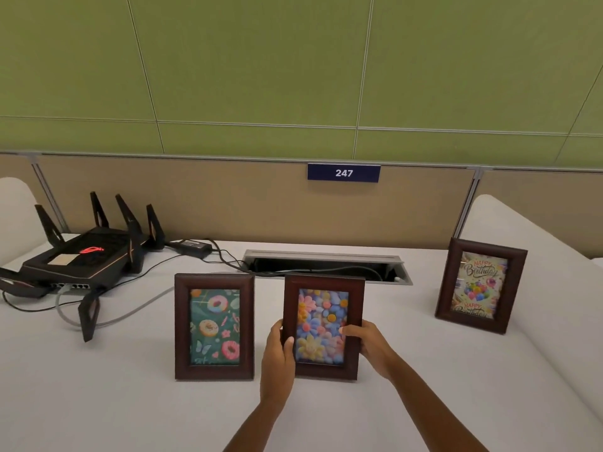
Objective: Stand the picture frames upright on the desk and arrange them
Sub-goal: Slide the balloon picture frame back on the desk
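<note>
3 frames upright on the table [98, 402]. Left hand [277, 357] and right hand [370, 344] each have a closed grip on a side edge of the flower frame [323, 326], thumbs on the front. Donut frame [214, 326] stands just beside it on the left; birthday frame [480, 285] well apart on the right. Router [81, 256] back left.

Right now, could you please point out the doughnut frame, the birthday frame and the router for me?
doughnut frame [214, 327], head view, on the middle of its picture.
birthday frame [481, 285], head view, on its balloon picture.
router [83, 256], head view, on its black top.
</note>
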